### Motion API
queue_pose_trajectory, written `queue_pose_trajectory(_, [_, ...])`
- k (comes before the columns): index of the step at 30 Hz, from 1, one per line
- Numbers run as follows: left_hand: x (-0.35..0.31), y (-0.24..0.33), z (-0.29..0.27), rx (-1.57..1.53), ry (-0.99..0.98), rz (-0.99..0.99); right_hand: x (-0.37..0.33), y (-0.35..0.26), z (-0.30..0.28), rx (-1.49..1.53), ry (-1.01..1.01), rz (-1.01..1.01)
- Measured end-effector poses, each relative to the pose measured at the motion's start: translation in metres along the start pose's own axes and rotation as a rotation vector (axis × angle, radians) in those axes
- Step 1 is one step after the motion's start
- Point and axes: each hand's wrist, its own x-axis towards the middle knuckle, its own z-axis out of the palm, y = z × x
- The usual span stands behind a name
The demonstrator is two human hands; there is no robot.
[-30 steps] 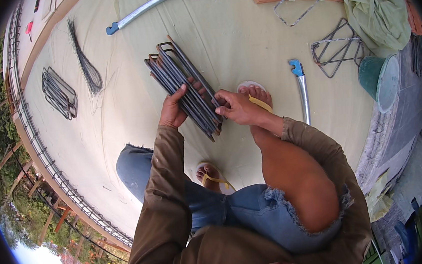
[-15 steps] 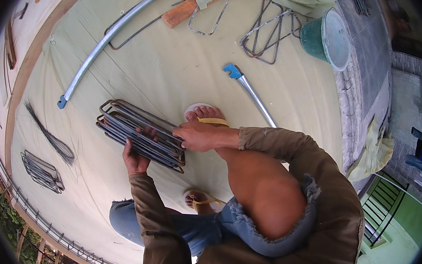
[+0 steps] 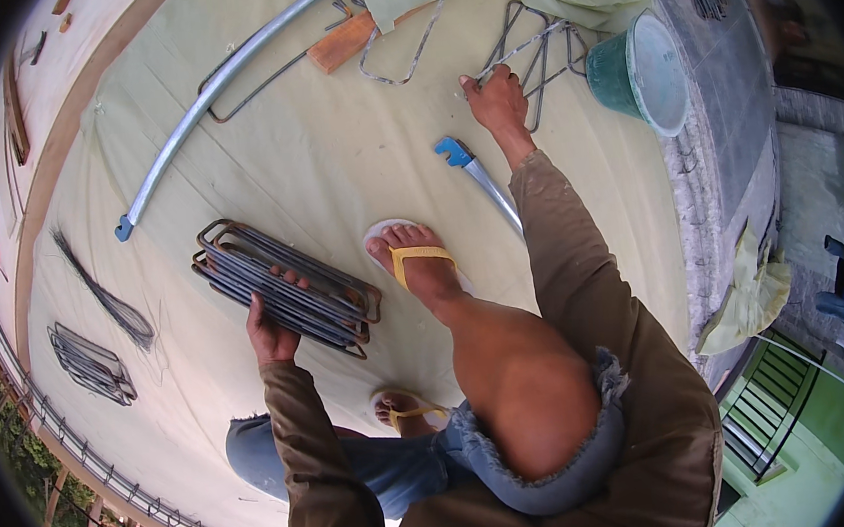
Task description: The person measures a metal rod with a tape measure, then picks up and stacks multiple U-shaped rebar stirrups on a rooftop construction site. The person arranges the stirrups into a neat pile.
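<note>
My left hand (image 3: 272,332) is wrapped around a stack of bent steel rebar stirrups (image 3: 288,285), thumb on the near side and fingertips showing through the loops. The stack lies tilted, long and rectangular, left of my sandalled foot. Farther off to the right, my right hand (image 3: 501,106) has its fingers closed at the left end of some loose rebar stirrups (image 3: 543,57). The palm side is hidden. Just below that hand lies a rebar bending bar (image 3: 480,180) with a blue notched head, its lower end behind my sleeve.
A long metal pipe (image 3: 225,75) with a blue end, an orange-brown wood piece (image 3: 343,45) and a single stirrup (image 3: 405,69) lie at the back. A green bucket (image 3: 616,76) stands right. At left are tie wires (image 3: 108,291) and a smaller stirrup stack (image 3: 89,363).
My right hand has left the stack and reached forward and right to the loose stirrups. My left hand keeps hold of the stack, which has hardly moved.
</note>
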Motion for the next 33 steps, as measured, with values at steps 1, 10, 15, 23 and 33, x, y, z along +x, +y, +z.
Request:
queue_pose_trajectory(1, [0.000,0.001,0.001,-0.001,-0.010,-0.004,0.010,0.004,0.000,0.006,-0.062,0.090])
queue_pose_trajectory(10, [-0.002,0.003,0.007,0.004,0.010,-0.035,0.022,0.047,0.026,0.257,-0.056,0.236])
queue_pose_trajectory(15, [0.001,0.004,0.004,0.010,-0.005,-0.031,-0.027,0.142,-0.005,0.477,0.064,0.327])
queue_pose_trajectory(23, [0.001,0.005,0.001,0.040,0.072,-0.042,-0.055,0.182,-0.018,-0.116,0.310,-0.026])
queue_pose_trajectory(33, [0.003,0.004,0.007,0.057,0.084,-0.053,0.032,0.064,0.030,-0.101,-0.148,0.148])
